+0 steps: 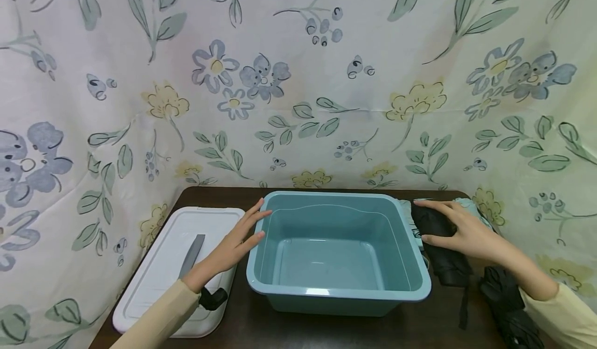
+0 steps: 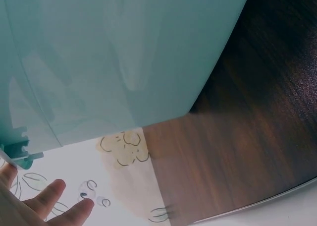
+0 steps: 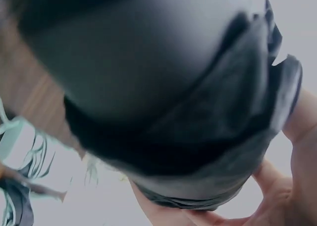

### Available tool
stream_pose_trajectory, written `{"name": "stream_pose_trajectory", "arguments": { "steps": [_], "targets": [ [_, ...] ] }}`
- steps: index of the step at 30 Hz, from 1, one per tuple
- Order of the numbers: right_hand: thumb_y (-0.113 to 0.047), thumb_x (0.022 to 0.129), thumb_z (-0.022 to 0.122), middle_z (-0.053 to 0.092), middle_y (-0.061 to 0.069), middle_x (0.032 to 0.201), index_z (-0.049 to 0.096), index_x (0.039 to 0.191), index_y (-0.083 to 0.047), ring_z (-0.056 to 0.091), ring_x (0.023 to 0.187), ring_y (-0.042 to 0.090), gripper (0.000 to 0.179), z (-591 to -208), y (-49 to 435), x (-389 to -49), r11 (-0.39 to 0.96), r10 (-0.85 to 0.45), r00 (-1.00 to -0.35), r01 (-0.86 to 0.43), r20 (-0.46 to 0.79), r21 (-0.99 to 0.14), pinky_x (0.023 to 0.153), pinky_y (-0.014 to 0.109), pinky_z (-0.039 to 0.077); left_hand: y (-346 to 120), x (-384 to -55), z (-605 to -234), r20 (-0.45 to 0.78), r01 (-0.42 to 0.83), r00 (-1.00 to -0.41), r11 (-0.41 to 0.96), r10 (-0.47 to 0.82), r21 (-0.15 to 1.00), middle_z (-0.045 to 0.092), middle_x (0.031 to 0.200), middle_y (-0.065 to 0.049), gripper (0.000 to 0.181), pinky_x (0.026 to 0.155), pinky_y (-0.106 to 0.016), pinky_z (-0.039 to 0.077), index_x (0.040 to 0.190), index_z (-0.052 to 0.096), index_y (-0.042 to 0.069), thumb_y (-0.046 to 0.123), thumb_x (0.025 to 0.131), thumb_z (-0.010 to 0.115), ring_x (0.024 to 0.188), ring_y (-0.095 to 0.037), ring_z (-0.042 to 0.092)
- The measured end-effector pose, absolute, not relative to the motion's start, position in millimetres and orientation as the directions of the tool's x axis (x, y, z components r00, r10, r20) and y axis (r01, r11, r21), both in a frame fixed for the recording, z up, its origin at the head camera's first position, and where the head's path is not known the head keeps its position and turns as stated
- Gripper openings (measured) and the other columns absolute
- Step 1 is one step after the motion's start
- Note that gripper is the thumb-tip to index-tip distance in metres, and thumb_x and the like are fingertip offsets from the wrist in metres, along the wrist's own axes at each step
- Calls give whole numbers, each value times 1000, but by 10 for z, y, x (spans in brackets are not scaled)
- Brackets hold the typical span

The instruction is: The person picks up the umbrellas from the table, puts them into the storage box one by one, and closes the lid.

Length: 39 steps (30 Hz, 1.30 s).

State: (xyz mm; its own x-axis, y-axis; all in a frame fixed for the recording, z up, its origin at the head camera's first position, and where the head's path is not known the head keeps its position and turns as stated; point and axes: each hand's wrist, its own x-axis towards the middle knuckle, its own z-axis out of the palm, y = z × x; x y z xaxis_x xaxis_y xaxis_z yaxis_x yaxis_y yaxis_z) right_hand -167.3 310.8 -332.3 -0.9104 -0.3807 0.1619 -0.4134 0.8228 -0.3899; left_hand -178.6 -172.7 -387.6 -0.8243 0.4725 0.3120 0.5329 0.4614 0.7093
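Observation:
In the head view my right hand (image 1: 473, 232) grips a black folded umbrella (image 1: 448, 266) by its upper part, at the right side of a blue plastic tub (image 1: 322, 261). A thin strap hangs from its near end. The right wrist view shows the umbrella's black fabric (image 3: 163, 77) large and close, with fingers around its far end. My left hand (image 1: 233, 248) rests with extended, spread fingers at the tub's left rim. From the left wrist, the tub's outer wall (image 2: 119, 62) fills the upper left, fingertips (image 2: 54, 189) below it.
Left of the tub lies a white lid-like panel (image 1: 154, 281) with a grey strip (image 1: 192, 253) on it. Another black folded bundle (image 1: 508, 302) sits at the near right. Pale blue patterned cloth (image 1: 468, 206) shows behind the right hand. A floral curtain (image 1: 298, 105) hangs behind the dark wooden table (image 1: 252, 323).

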Motion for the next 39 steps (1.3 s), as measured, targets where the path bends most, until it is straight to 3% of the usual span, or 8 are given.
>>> {"name": "stream_pose_trajectory", "arguments": {
  "steps": [12,22,27,29,33,39],
  "targets": [
    [-35,80,72,37,23,128,38,141,-22,41,112,42,71,-3208,2962,-1742,811,-405,-898,-440,173,-385,72,62,41,-1740,-1825,-3956,311,530,-827,464,469,710,10,154,-16,47,99,-71,16,141,37,10,15,96,46,140,-39,11],
    [-38,80,70,37,23,129,38,141,-23,46,108,44,70,-3040,2799,-1808,816,-416,-886,-463,205,-346,69,58,43,-1837,-1998,-4229,316,543,-823,490,472,682,5,157,2,48,100,-69,19,144,31,31,27,98,44,142,-30,9],
    [-40,80,70,39,17,128,38,141,-26,46,107,37,70,-3012,2724,-1850,811,-433,-876,-482,214,-332,70,51,44,-1831,-1998,-4219,337,563,-809,471,481,679,5,157,2,48,101,-68,17,144,30,30,26,98,43,143,-27,8],
    [-40,80,70,39,15,127,38,141,-27,46,107,35,70,-3010,2695,-1870,801,-447,-868,-496,217,-334,71,50,44,-1808,-1958,-4159,332,556,-812,464,481,689,5,156,1,48,102,-68,16,145,31,24,22,98,43,143,-28,8],
    [-39,81,69,39,16,130,38,141,-27,46,111,38,69,-3005,2615,-1897,784,-469,-859,-513,207,-351,73,54,44,-1791,-1921,-4113,324,545,-818,463,475,699,5,156,1,48,102,-68,16,144,32,21,18,97,44,143,-28,8],
    [-39,81,69,39,19,129,38,141,-27,48,107,38,68,-3016,2493,-1946,766,-470,-863,-504,188,-398,72,52,45,-1827,-1978,-4200,329,559,-813,486,481,671,4,156,6,48,103,-66,18,144,29,31,26,98,43,143,-24,8]
  ]
}}
